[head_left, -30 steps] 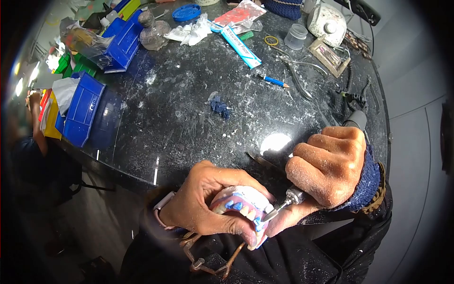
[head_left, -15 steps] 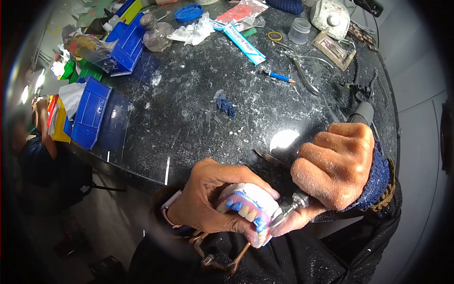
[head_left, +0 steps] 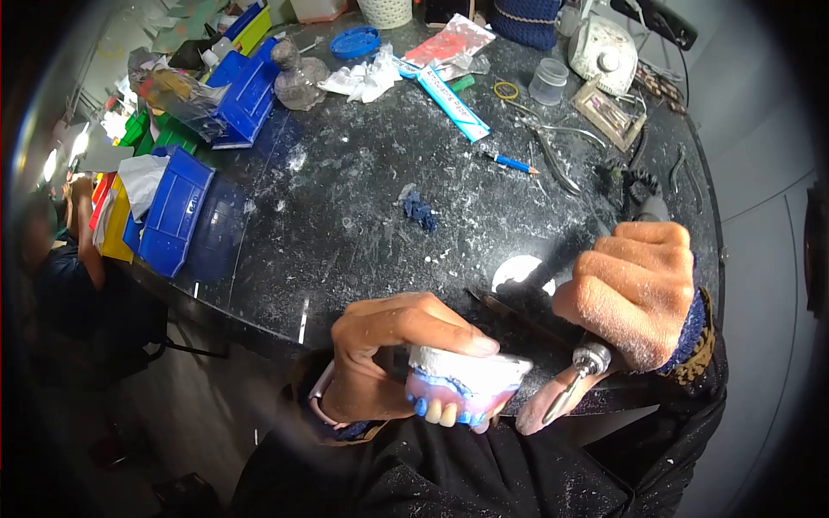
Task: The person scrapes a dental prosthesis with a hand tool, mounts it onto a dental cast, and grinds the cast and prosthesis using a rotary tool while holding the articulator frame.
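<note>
A denture on a white plaster base (head_left: pixel 462 384), with pink gum, pale teeth and blue marks, is gripped in my left hand (head_left: pixel 393 345). The fingers lie over the plaster top, and the teeth face down and toward me. Wrapped in a fist, my right hand (head_left: pixel 635 293) holds a rotary handpiece (head_left: pixel 592 356). Its metal bur points down and left, beside my outstretched right thumb and apart from the denture. White dust coats the right knuckles.
Blue bins (head_left: pixel 177 211) stand on the dusty black table (head_left: pixel 345 233) at left. A blue pencil (head_left: pixel 511 162), pliers (head_left: pixel 557 160), an articulating paper packet (head_left: pixel 453 104) and crumpled blue paper (head_left: pixel 418 210) lie beyond my hands. A co-worker's arm (head_left: pixel 89 233) shows at far left.
My left hand has turned the denture so that its plaster side faces up more. The handpiece in my right hand has moved right, away from the teeth. The metal frame below is no longer seen.
</note>
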Motion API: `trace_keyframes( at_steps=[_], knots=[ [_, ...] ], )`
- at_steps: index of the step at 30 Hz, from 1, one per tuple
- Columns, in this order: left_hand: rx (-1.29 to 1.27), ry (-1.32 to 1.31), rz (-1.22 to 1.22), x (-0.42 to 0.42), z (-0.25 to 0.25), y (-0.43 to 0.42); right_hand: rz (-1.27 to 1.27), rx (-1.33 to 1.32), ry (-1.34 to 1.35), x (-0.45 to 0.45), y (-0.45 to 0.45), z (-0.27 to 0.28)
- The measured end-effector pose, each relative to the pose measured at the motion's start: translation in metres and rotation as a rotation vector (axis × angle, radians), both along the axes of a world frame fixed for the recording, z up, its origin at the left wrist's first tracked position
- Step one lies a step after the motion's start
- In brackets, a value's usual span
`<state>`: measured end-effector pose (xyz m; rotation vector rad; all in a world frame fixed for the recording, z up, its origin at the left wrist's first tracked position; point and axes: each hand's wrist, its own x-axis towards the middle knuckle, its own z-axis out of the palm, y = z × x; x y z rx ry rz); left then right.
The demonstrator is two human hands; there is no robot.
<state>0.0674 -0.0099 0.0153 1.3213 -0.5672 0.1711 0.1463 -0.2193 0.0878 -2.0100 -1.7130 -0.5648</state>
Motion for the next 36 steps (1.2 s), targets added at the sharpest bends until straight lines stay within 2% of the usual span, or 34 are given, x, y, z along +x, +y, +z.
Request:
trace_keyframes(
  at_steps=[2,6,9,12,15,18,22,23,26,31,36],
  knots=[
    [0.024,-0.142,0.097,0.003,-0.003,-0.002,-0.007,0.015,0.034,-0.004,0.003,-0.002],
    [0.081,-0.245,0.189,0.005,0.0,0.0,-0.013,0.041,0.063,-0.013,0.008,-0.009],
    [0.087,-0.284,0.233,0.004,-0.001,-0.001,0.017,-0.032,0.069,-0.015,0.007,-0.007],
    [0.184,-0.292,0.232,0.005,0.004,0.004,0.011,0.005,0.185,-0.019,0.011,-0.005],
    [0.172,-0.247,0.21,0.002,0.005,0.003,-0.029,-0.018,0.302,-0.021,0.01,0.006],
    [-0.093,-0.179,0.11,0.001,0.007,0.0,-0.016,0.012,0.363,-0.015,0.006,0.009],
    [0.15,-0.382,0.173,0.002,0.002,0.008,-0.026,0.061,0.491,-0.013,0.005,0.003],
    [0.112,-0.438,0.203,0.006,0.0,0.006,-0.019,0.086,0.54,-0.013,0.004,0.0],
    [0.16,-0.355,0.253,-0.004,0.006,0.004,-0.011,0.118,0.372,-0.008,0.014,0.009],
    [0.321,-0.466,0.362,-0.005,0.006,0.005,0.009,0.098,0.481,-0.012,0.016,0.008],
    [0.333,-0.465,0.434,-0.008,0.005,0.002,0.091,0.06,0.599,-0.01,0.018,0.003]
  ],
)
